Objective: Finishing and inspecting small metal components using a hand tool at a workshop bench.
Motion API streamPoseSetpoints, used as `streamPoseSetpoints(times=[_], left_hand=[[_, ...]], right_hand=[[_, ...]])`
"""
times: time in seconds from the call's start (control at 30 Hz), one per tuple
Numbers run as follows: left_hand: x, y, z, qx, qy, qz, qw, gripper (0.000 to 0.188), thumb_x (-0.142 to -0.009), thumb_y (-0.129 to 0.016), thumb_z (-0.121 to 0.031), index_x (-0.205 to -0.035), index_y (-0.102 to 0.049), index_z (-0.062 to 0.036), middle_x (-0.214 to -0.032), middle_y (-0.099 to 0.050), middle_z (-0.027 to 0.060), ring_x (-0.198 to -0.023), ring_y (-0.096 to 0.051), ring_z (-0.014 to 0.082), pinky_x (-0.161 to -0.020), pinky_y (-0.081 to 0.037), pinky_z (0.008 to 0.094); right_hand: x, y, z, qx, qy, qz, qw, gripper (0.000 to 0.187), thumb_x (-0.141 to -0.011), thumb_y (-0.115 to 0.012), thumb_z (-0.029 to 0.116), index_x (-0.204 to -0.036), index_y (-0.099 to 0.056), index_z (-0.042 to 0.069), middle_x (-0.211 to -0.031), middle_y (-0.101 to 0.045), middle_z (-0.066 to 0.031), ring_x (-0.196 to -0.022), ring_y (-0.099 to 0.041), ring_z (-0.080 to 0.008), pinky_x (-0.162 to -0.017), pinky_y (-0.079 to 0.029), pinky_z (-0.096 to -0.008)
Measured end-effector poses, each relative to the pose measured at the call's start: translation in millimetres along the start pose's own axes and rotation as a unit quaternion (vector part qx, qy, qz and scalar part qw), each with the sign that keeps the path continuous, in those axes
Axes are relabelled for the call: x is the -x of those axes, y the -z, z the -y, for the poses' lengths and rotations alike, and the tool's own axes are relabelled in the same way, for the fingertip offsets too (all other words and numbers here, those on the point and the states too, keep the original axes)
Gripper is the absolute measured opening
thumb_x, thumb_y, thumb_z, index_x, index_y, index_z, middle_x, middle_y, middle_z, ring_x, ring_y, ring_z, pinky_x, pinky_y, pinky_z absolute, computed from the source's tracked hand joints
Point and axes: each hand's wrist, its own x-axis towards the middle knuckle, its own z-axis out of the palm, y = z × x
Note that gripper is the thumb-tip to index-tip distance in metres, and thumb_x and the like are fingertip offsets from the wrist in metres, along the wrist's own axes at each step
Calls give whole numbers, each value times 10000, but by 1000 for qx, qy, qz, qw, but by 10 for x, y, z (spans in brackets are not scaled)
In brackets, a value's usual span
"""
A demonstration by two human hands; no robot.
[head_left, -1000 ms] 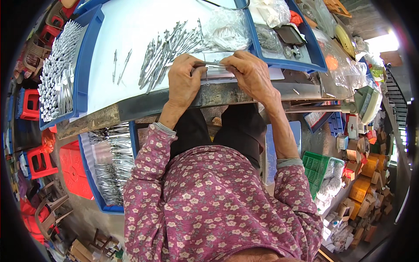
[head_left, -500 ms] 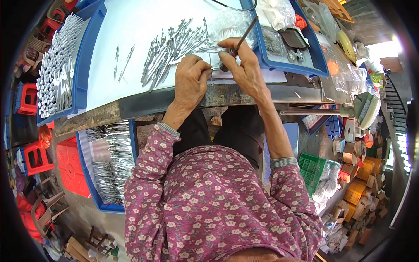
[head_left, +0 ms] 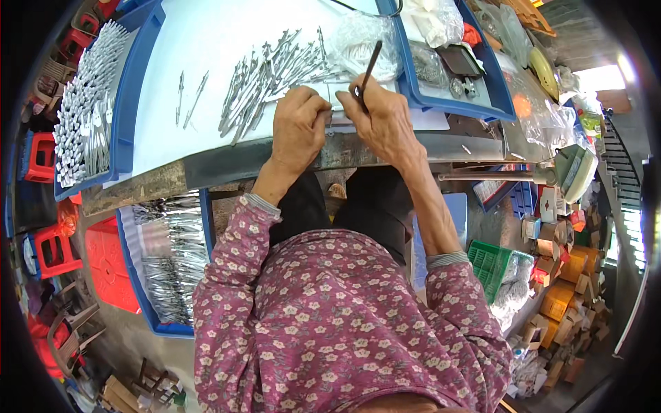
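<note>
At the front edge of the work table, my left hand [head_left: 297,131] is closed, thumb against fingers, on a thin metal part that is mostly hidden. Close by on the right, my right hand [head_left: 382,120] wraps round a dark slender tool [head_left: 372,60]. One end of that tool points up and away; a small ring-like part shows at the fingers, and its exact kind is unclear. A pile of slim silvery metal parts [head_left: 265,82] lies just beyond my left hand. Two similar metal pieces [head_left: 196,100] lie apart to the left.
A blue tray [head_left: 122,131] full of slim metal pieces stands at the left. At the right, another blue tray [head_left: 454,104] holds bags and small hardware. Clear plastic wrap [head_left: 365,45] lies beyond my hands. Below the table edge sits a blue bin [head_left: 169,329] of metal parts.
The dark tool has swung to a steeper angle, and my right hand has turned and dropped slightly. My left hand has barely moved.
</note>
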Motion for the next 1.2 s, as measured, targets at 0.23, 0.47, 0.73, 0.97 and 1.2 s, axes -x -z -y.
streamPoseSetpoints(times=[0.23, 0.47, 0.73, 0.97, 1.2], left_hand=[[31, 15, 4, 3, 6, 3, 1000, 86, -676, -631, 26, -744, -583, 6, -745, -521, 94, -714, -527, 254, -625, -410, 326], [-11, -12, -30, 7, 0, 6, 1000, 71, -664, -621, 17, -692, -558, -2, -709, -519, 104, -712, -524, 281, -635, -403, 366], [-104, 26, -120, 18, 36, 62, 997, 76, -700, -600, -3, -775, -591, 4, -750, -520, 118, -723, -525, 292, -644, -416, 365], [-115, -96, -123, -83, -31, 106, 990, 107, -686, -642, -26, -781, -595, -36, -785, -507, 83, -800, -520, 262, -688, -430, 363], [-134, 134, -97, -25, 3, 24, 999, 82, -704, -633, -7, -774, -592, 4, -775, -548, 104, -752, -547, 276, -657, -447, 350]], right_hand=[[-56, 302, 55, -61, -70, -56, 994, 201, -831, -632, 189, -871, -553, 9, -589, -567, -96, -515, -558, -199, -488, -425, -314], [166, 107, -159, 18, -72, -65, 995, 213, -815, -620, 188, -832, -515, 3, -649, -577, -156, -556, -562, -317, -518, -423, -393], [167, 285, -294, -75, -180, -110, 975, 262, -852, -600, 259, -850, -556, 1, -604, -581, -110, -552, -565, -233, -538, -431, -339], [-55, 401, -207, -30, -140, -96, 985, 239, -829, -611, 243, -837, -544, 14, -626, -591, -147, -579, -584, -303, -537, -427, -372], [-444, 189, -579, 67, -25, -52, 996, 156, -825, -536, 152, -896, -569, 17, -678, -595, -147, -640, -589, -302, -596, -442, -370]])
